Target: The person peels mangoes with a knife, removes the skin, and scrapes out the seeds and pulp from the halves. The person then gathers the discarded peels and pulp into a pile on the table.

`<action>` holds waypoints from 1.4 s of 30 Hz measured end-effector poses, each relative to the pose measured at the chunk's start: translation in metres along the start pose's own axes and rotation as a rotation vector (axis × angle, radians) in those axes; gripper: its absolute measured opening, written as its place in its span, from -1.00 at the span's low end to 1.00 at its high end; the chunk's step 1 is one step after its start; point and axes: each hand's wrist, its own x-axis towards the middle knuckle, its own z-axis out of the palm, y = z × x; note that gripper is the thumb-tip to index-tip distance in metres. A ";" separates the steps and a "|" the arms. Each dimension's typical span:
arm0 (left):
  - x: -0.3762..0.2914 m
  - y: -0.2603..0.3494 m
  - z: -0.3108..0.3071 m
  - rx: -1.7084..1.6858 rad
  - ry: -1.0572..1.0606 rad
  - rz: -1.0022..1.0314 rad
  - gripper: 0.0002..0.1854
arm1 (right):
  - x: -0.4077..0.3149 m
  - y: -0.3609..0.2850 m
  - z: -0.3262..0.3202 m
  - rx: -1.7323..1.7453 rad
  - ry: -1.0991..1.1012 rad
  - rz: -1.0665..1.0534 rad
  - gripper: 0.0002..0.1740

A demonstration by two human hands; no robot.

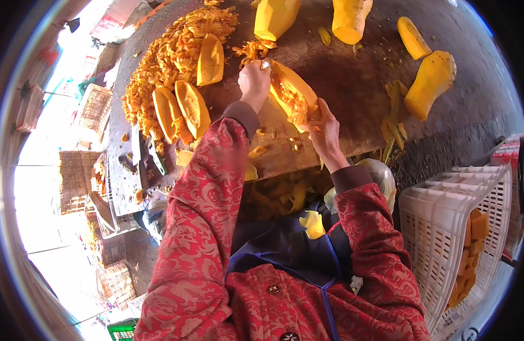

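A halved peeled pumpkin piece (pixel 294 87) with stringy pulp and seeds in its hollow lies between my hands over the table. My left hand (pixel 255 81) is closed at its far end, around a small shiny metal thing that I cannot make out. My right hand (pixel 323 128) holds the near end, with pulp at the fingers. Left of them, scooped-out pumpkin halves (pixel 210 59) rest beside a big heap of orange pulp (pixel 172 55). Whole peeled pumpkins (pixel 276 17) lie at the far side.
Knives (pixel 137 147) lie at the table's left edge. More pumpkin pieces (pixel 430 83) and peelings (pixel 394 123) are on the right. Below the near edge is a container of peelings (pixel 279 194). A white plastic crate (pixel 432 213) with orange chunks (pixel 470 260) stands at right.
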 end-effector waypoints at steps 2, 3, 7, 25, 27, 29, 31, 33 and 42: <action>0.005 -0.002 0.010 -0.013 -0.029 -0.009 -0.75 | 0.003 -0.001 -0.002 -0.231 0.025 -0.016 -0.43; 0.004 -0.002 0.013 -0.047 -0.052 0.007 -0.75 | 0.004 -0.001 -0.003 -0.335 0.031 0.027 -0.39; 0.000 -0.007 0.005 -0.133 -0.295 0.077 -0.74 | 0.004 0.002 -0.004 -0.259 -0.024 0.061 -0.66; -0.015 0.005 -0.027 -0.080 -0.003 0.057 -0.76 | -0.003 -0.005 0.003 -0.297 0.064 0.109 -0.59; 0.004 0.004 -0.008 0.034 0.017 -0.001 -0.76 | -0.002 -0.011 0.002 -0.296 0.031 0.113 -0.65; 0.012 -0.001 0.007 0.056 0.008 0.070 -0.76 | 0.000 -0.015 0.001 -0.294 0.004 0.079 -0.66; 0.016 -0.006 0.013 -0.005 -0.117 0.083 -0.77 | 0.001 -0.016 0.001 -0.209 -0.006 0.055 -0.68; 0.013 -0.008 0.011 -0.153 -0.204 0.086 -0.75 | 0.001 -0.014 0.002 -0.171 -0.039 0.104 -0.69; -0.062 0.009 -0.010 -0.324 -0.515 0.148 -0.75 | 0.001 0.004 0.003 -0.352 0.082 -0.091 -0.62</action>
